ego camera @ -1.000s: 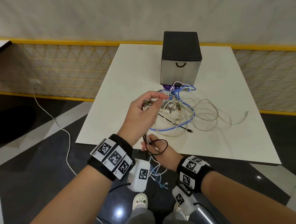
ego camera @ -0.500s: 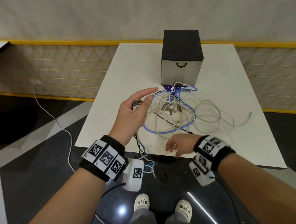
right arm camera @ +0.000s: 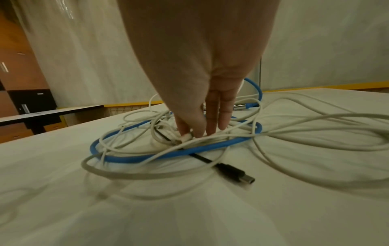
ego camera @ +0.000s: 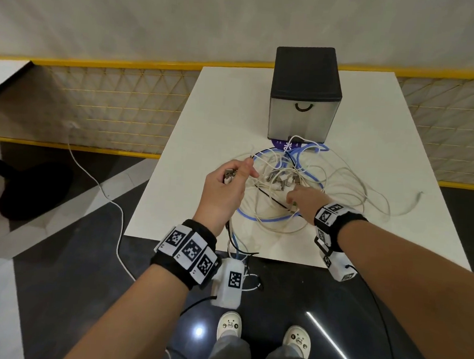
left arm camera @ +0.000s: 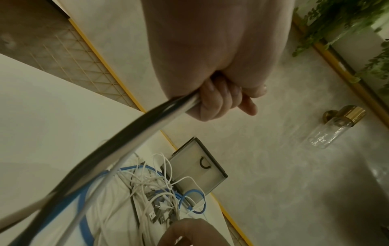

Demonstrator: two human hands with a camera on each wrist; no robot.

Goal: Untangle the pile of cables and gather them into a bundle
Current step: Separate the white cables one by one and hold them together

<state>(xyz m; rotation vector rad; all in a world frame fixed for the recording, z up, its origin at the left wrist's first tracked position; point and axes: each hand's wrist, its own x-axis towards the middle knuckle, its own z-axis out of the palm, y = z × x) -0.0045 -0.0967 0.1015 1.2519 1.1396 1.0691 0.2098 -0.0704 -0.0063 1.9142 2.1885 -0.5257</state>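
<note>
A tangled pile of cables (ego camera: 339, 186), white with one blue cable (ego camera: 269, 219) and a thin black one, lies mid-table. My left hand (ego camera: 230, 184) hovers at the pile's left edge. It grips a gathered bunch of cables (left arm camera: 147, 126), with plug ends at its fingers and strands hanging over the table's front edge (ego camera: 237, 243). My right hand (ego camera: 299, 197) reaches into the pile from the right, fingers pointing down. Its thumb and forefinger pinch a white plug (right arm camera: 185, 137). A black USB plug (right arm camera: 235, 173) lies loose in front of the blue cable (right arm camera: 168, 154).
A black-topped grey drawer box (ego camera: 304, 100) stands behind the pile on the white table (ego camera: 220, 116). A yellow wire fence (ego camera: 109, 106) runs behind. A white cord (ego camera: 120, 227) trails over the floor on the left, near a black table base (ego camera: 33, 190).
My right hand let go of a black cable loop below the table's front edge and rose forward into the pile. The left hand keeps its bunch and has shifted slightly left.
</note>
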